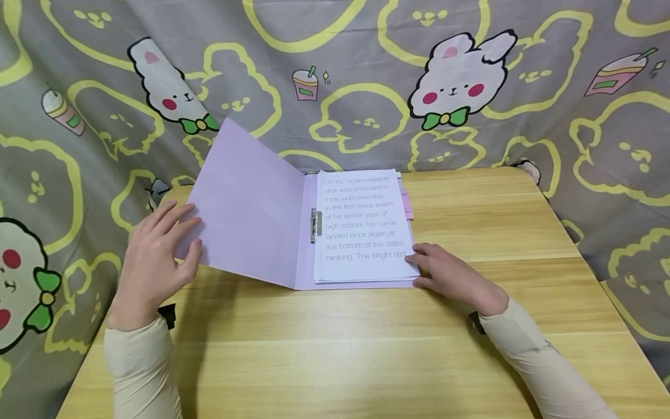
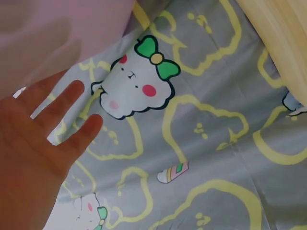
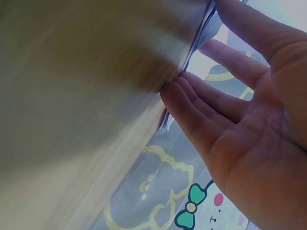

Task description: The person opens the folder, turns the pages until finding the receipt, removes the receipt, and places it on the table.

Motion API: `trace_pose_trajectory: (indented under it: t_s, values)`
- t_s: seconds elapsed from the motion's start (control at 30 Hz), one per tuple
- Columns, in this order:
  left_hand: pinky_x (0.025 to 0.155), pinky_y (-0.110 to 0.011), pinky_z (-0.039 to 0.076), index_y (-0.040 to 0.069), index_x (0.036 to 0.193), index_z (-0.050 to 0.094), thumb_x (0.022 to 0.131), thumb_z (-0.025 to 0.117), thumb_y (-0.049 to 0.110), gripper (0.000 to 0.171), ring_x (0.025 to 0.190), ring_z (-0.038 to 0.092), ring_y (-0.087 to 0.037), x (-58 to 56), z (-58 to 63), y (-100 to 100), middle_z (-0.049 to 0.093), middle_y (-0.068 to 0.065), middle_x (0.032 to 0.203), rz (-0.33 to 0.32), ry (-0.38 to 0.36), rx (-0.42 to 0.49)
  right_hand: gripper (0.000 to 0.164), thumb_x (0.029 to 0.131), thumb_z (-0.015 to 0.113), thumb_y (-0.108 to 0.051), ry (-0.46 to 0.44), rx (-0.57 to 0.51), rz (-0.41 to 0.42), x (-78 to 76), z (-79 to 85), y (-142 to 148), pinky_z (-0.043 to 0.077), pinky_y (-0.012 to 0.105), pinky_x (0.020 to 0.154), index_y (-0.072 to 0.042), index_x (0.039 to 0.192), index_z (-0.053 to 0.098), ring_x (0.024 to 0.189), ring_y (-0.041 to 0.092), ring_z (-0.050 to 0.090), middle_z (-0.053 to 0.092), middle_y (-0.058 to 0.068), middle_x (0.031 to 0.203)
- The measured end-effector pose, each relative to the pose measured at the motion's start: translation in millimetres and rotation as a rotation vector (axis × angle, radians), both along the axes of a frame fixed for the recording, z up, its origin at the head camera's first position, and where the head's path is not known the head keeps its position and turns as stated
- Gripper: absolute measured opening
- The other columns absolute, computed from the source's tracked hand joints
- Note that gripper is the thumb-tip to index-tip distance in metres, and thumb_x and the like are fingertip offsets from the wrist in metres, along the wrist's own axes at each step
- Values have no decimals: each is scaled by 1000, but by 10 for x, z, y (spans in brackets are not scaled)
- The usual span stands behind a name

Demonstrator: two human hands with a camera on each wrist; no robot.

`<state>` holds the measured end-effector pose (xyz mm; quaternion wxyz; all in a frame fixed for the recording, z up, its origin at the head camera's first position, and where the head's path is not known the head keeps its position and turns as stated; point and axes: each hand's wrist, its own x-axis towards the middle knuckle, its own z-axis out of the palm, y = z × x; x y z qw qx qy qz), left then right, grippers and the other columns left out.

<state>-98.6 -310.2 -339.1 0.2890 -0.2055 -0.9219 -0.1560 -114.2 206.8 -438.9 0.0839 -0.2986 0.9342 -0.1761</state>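
Observation:
A light purple folder [image 1: 251, 215] lies on the table with its front cover raised at a slant to the left. Inside it, a stack of printed white sheets [image 1: 361, 233] sits beside a metal clip [image 1: 314, 226] near the spine. My left hand [image 1: 157, 256], its fingers spread and fairly straight, touches the cover at its outer edge; the cover [image 2: 72, 33] fills the upper left of the left wrist view. At the folder's lower right corner, my right hand [image 1: 452, 276] rests against the edge of the sheets with extended fingers, as the right wrist view shows of the hand [image 3: 240, 110].
The wooden table [image 1: 335, 355] runs in front of and to the right of the folder. Pink tabs [image 1: 406, 205] stick out past the sheets' right side. A grey curtain [image 1: 361, 52] with cartoon animals hangs behind the table and along its sides.

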Motion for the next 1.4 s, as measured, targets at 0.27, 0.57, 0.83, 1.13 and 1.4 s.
trace_pose_trajectory:
  t_s: [0.27, 0.57, 0.83, 1.13, 1.4]
  values:
    - [115, -69, 25, -5, 117, 72, 86, 69, 30, 47, 144, 42, -41, 11, -22, -32, 61, -22, 140, 81, -195, -87, 49, 90, 79, -16, -4, 2, -3, 3, 5, -2, 46, 57, 106, 4, 133, 65, 129, 44, 54, 55, 30, 141]
    - [113, -79, 10, -1, 123, 69, 89, 71, 39, 53, 139, 48, -41, -44, -128, -45, 60, -24, 141, 112, -305, -147, 49, 91, 79, -16, -11, 4, -12, 10, 12, -4, 46, 57, 106, 4, 133, 65, 128, 44, 54, 55, 30, 140]
    - [110, -84, 1, 2, 131, 64, 90, 70, 49, 63, 138, 46, -48, -106, -238, 1, 54, -27, 145, 165, -447, -183, 49, 91, 79, -16, -4, -2, -9, 9, 5, 2, 46, 57, 106, 4, 133, 64, 128, 44, 54, 56, 29, 140]
    - [111, -81, 10, -2, 139, 57, 92, 66, 54, 74, 144, 34, -51, -203, -415, 79, 43, -33, 152, 158, -646, -197, 49, 91, 79, -17, 4, 4, -7, 7, -9, 5, 46, 57, 105, 4, 133, 64, 128, 44, 55, 56, 29, 139]
    - [114, -78, 13, -1, 148, 47, 91, 67, 58, 85, 149, 23, -52, -264, -590, 82, 27, -36, 159, 161, -823, -174, 49, 91, 79, -17, 4, 4, -3, -7, -25, 11, 47, 57, 105, 3, 133, 65, 127, 43, 55, 56, 29, 139]
